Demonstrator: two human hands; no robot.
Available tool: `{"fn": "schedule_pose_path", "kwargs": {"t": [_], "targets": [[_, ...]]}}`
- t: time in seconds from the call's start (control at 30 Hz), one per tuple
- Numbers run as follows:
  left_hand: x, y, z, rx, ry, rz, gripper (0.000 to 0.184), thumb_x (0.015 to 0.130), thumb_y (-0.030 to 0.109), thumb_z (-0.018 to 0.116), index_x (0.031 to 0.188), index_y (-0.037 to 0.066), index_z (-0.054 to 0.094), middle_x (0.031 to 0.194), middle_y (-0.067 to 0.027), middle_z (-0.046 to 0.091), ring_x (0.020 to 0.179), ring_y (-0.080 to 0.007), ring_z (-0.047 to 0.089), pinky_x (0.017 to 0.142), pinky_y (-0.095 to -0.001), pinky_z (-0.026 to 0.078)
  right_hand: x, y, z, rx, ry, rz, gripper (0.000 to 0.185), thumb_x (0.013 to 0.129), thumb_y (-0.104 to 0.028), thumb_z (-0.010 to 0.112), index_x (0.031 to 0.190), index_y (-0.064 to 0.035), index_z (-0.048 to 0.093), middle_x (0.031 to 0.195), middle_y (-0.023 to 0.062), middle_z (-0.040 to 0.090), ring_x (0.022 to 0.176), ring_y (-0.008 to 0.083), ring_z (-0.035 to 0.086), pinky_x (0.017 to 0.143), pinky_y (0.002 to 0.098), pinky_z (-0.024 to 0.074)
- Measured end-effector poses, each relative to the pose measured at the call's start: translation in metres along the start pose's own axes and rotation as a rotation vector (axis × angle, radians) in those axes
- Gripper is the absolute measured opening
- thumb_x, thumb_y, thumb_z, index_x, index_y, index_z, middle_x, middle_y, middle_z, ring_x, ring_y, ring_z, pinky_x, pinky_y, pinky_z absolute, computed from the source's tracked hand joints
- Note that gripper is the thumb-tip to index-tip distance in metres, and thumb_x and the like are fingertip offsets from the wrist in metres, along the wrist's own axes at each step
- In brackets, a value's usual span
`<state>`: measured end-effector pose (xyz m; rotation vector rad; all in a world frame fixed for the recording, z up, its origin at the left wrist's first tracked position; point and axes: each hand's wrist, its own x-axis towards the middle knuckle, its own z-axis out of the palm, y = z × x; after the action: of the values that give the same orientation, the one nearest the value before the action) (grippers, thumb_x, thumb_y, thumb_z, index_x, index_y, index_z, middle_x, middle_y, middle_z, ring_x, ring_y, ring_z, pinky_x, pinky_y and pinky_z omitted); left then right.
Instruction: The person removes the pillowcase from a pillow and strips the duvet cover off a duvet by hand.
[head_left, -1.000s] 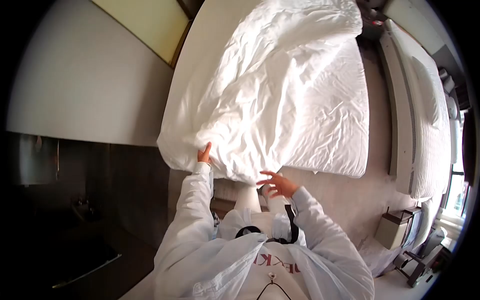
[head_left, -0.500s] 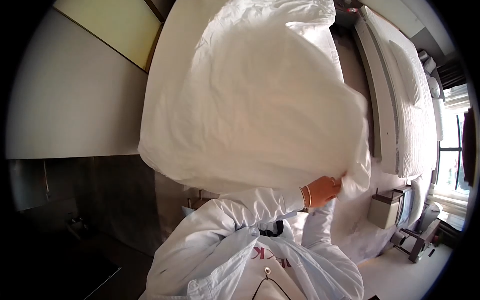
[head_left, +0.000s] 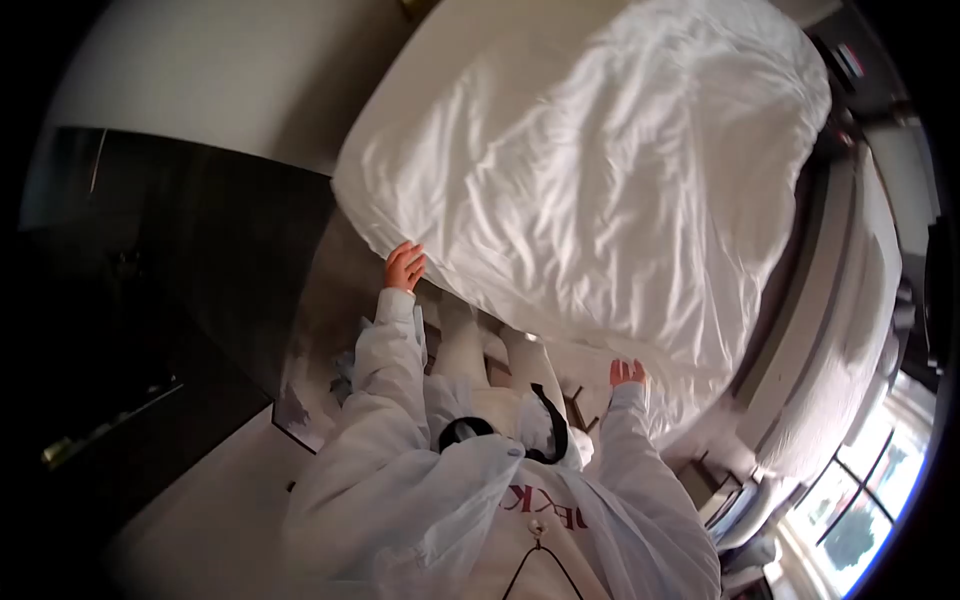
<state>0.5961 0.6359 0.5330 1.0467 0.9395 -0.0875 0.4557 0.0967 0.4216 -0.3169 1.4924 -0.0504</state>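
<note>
A large white duvet (head_left: 590, 170) lies spread over a bed, its surface full of long wrinkles. At the near-left edge of the duvet is my left hand (head_left: 404, 267), its fingers apart and touching or just beside the cloth. My right hand (head_left: 627, 372) is lower, at the near-right edge, with its fingertips pointing toward the duvet and slightly spread. Neither hand shows cloth clearly gripped. Both arms are in loose pale sleeves.
A second bed with white bedding (head_left: 840, 330) stands to the right, near a bright window (head_left: 865, 490). A dark panel (head_left: 220, 230) is on the left. Wooden furniture legs (head_left: 580, 405) show by my legs. Books or boxes (head_left: 725, 500) sit at lower right.
My left hand has left the duvet's near-right corner and moved to its near-left edge. My right hand has come into view. The duvet now shows more wrinkles, and the view has turned.
</note>
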Motion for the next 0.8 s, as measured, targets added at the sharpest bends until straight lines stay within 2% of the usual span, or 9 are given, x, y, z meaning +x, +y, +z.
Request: {"fn": "schedule_pose_path", "kwargs": {"t": [0.1,0.17,0.3,0.43,0.5,0.57,0.67,0.73,0.8], "targets": [[0.037,-0.013,-0.069,-0.011,0.16,-0.072,0.05,0.081,0.035,0.051,0.125,0.016,0.036,0.123,-0.0043,0.044,0.112,-0.0216,0.041,0.091,-0.0379,0.032,-0.007,0.068,0.057,0.022,-0.238,0.155,0.039,0.078,-0.023,0.054,0.114,-0.0097,0.047,0.097,0.0104,0.059,0.087,0.0265,0.057,0.072,0.035,0.0482],[0.078,-0.018,-0.1,0.016,0.156,-0.118,0.058,0.081,0.047,0.046,0.127,0.014,0.033,0.126,-0.0051,0.041,0.117,-0.0231,0.036,0.094,-0.04,0.029,-0.102,0.131,0.125,-0.819,-0.458,-0.1,0.032,0.081,-0.019,0.049,0.111,-0.0086,0.05,0.095,0.0109,0.06,0.083,0.0208,0.058,0.07,0.03,0.0484],[0.109,-0.028,-0.143,-0.013,0.042,-0.346,0.075,0.079,0.063,0.034,0.13,0.01,0.028,0.13,-0.0063,0.036,0.12,-0.0237,0.032,0.097,-0.043,0.024,-0.11,0.212,0.157,-1.525,-0.785,-0.262,0.026,0.083,-0.013,0.046,0.108,-0.0071,0.051,0.087,0.0097,0.062,0.072,0.0161,0.06,0.065,0.026,0.0477],[0.14,0.008,-0.133,0.042,0.108,-0.419,0.079,0.076,0.066,0.035,0.132,0.011,0.025,0.133,-0.0066,0.031,0.122,-0.0235,0.03,0.098,-0.0437,0.021,-0.137,0.285,0.206,-1.475,-0.788,-0.273,0.022,0.081,-0.011,0.05,0.102,-0.0069,0.054,0.087,0.0067,0.062,0.076,0.0144,0.059,0.067,0.0264,0.0459],[0.139,0.026,-0.126,0.094,-0.056,-0.376,0.089,0.071,0.068,0.043,0.132,0.007,0.022,0.136,-0.0071,0.026,0.123,-0.0239,0.027,0.096,-0.0456,0.022,-0.167,0.315,0.233,-1.731,-1.008,-0.881,0.023,0.076,-0.005,0.054,0.099,-0.0058,0.056,0.089,0.0071,0.062,0.081,0.0185,0.059,0.073,0.029,0.0451],[0.168,0.0,-0.142,0.017,-0.011,-0.423,0.084,0.07,0.06,0.054,0.127,0.003,0.031,0.127,-0.0097,0.037,0.113,-0.0213,0.04,0.091,-0.0383,0.032,-0.187,0.338,0.253,-1.746,-1.067,-0.976,0.025,0.072,-0.003,0.057,0.096,-0.005,0.057,0.093,0.008,0.06,0.089,0.0222,0.057,0.08,0.031,0.0425],[0.175,-0.002,-0.104,-0.038,-0.054,0.073,0.041,0.073,0.029,0.067,0.097,-0.003,0.058,0.087,-0.0047,0.059,0.069,-0.0139,0.054,0.065,-0.0223,0.044,-0.218,0.367,0.274,-1.871,-1.007,-1.061,0.043,0.071,-0.012,0.063,0.111,-0.0095,0.048,0.11,0.0103,0.052,0.105,0.0288,0.045,0.09,0.0363,0.035],[0.142,0.024,-0.075,0.157,-0.129,0.163,0.035,0.078,0.028,0.061,0.095,-0.003,0.058,0.086,-0.0041,0.06,0.07,-0.0159,0.055,0.066,-0.029,0.045,-0.224,0.382,0.282,-1.894,-0.944,-1.271,0.057,0.07,-0.023,0.066,0.12,-0.0121,0.04,0.117,0.0114,0.046,0.109,0.0328,0.04,0.092,0.0404,0.0316],[0.095,0.042,-0.045,0.291,-0.23,0.359,0.035,0.08,0.03,0.058,0.096,-0.001,0.058,0.086,-0.0088,0.061,0.071,-0.0199,0.057,0.067,-0.0317,0.045,-0.228,0.39,0.295,-1.665,-0.912,-1.366,0.044,0.076,-0.023,0.06,0.113,-0.0072,0.043,0.11,0.0161,0.048,0.104,0.0324,0.043,0.088,0.0385,0.0336]]}}
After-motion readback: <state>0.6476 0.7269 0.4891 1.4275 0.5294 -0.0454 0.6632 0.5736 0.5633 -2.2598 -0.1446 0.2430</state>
